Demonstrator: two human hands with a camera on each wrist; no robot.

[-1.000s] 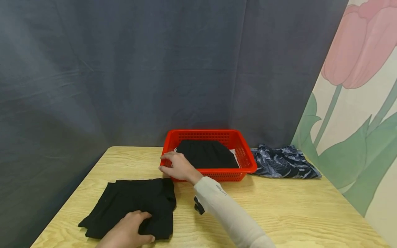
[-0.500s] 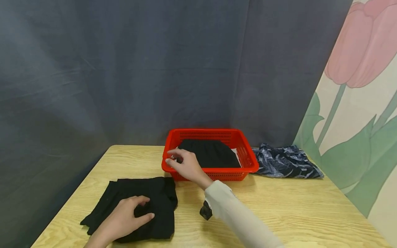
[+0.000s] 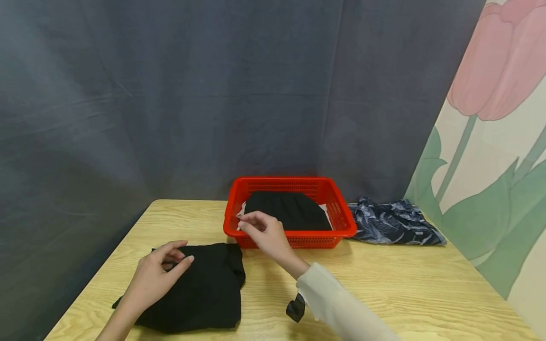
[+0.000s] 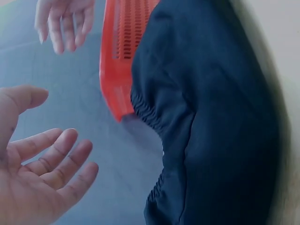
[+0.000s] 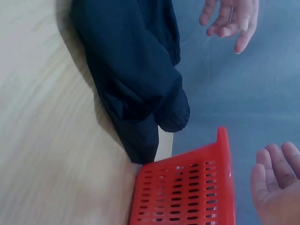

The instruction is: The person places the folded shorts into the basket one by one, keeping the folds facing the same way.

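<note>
A folded black garment (image 3: 204, 289) lies on the left of the table; gathered, elastic-looking edges show on it in the left wrist view. Above its left part hovers my left hand (image 3: 155, 274), fingers loosely bent and apart from the cloth. My right hand (image 3: 268, 234) is over the front left corner of a red plastic basket (image 3: 337, 233), with nothing seen in its fingers. Inside the basket sits more black cloth (image 3: 290, 210) with some white material beside it. Both palms look empty in the wrist views, where the left hand (image 4: 51, 168) and right hand (image 5: 281, 183) show spread, relaxed fingers.
Right of the basket lies a crumpled dark patterned cloth (image 3: 392, 222). The wooden table (image 3: 384, 284) ends at a dark grey curtain (image 3: 256, 94) behind, and a wall with a painted tulip (image 3: 482, 71) stands at the right.
My left hand has lifted off the black garment and moved up and left. The right hand has shifted a little to the right along the basket's near side.
</note>
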